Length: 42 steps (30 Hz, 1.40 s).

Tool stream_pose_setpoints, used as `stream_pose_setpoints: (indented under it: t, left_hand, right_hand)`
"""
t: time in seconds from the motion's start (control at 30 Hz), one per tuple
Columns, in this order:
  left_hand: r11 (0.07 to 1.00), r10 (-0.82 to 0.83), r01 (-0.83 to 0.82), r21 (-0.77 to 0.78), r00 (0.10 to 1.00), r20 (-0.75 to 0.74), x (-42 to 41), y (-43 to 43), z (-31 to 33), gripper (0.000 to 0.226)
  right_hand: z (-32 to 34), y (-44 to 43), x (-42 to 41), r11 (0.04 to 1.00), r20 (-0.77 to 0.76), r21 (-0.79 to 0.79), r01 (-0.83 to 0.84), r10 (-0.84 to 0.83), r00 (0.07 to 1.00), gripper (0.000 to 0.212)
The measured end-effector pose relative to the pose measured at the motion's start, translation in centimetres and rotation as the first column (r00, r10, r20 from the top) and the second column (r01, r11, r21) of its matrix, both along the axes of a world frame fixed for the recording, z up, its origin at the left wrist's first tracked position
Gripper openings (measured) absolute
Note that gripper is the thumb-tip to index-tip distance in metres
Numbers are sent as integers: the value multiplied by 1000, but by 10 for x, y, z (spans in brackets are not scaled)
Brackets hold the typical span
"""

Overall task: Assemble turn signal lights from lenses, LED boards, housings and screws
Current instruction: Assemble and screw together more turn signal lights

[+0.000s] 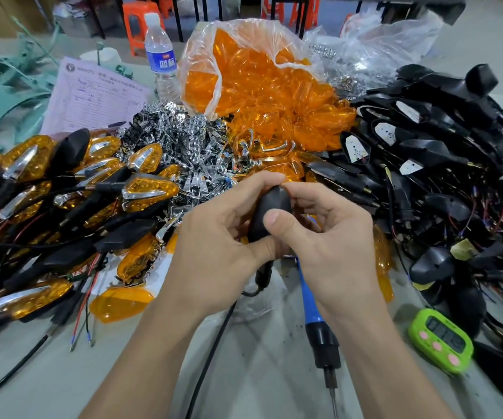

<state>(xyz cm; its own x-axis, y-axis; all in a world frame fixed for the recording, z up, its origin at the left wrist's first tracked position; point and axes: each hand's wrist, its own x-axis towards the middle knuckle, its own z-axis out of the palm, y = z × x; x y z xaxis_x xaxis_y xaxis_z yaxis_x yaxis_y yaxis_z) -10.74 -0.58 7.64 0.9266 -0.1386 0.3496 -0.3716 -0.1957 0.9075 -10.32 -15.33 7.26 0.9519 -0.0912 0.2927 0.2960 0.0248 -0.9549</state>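
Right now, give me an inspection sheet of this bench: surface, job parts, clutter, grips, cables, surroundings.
Surface: grey table, dark specks on it.
Job's things: black housing held mid-bench; bag of orange lenses behind; finished lights piled left; housings with boards piled right; chrome reflectors in the middle; blue-handled tool lying under the right wrist.
Clutter: water bottle, paper form, green timer.
Grips: left hand and right hand both curled round the black housing.
Cables: black cable crossing the table; loose wires, red and black, left.
Surroundings: orange stools beyond the table.
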Motion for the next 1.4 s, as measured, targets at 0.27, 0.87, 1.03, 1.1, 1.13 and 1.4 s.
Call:
stream_pose_setpoints:
  t: [0.27, 0.87, 1.03, 1.1, 1.13, 1.4]
  left_hand:
    - [905, 292, -308, 295, 951, 98, -4, -22, -5, 88]
    - [957, -91, 43, -287, 984, -155, 21, -11, -2, 31]
    - [967, 115, -150, -207, 979, -171, 20, -19, -21, 33]
    - [967, 147, -174, -183, 977, -155, 16, -23, -24, 36]
    - [972, 132, -157, -172, 980, -147, 16, -24, -25, 37]
    - [910, -156, -82, -407, 841, -518, 13, -28, -7, 50]
  right_hand:
    - [-14, 15, 4, 996, -161, 86, 9, 5, 987, 35]
    - [3, -8, 0, 825, -389, 551, -129, 390, 835, 28]
    - [1, 3, -7, 989, -494, 53, -139, 147, 857, 33]
    - [1, 8, -7, 993, -533, 57, -99, 114, 838, 39]
    - [2, 10, -7, 991, -538, 114, -71, 121, 834, 42]
    - [4, 8, -8, 942, -456, 333, -41, 199, 867, 33]
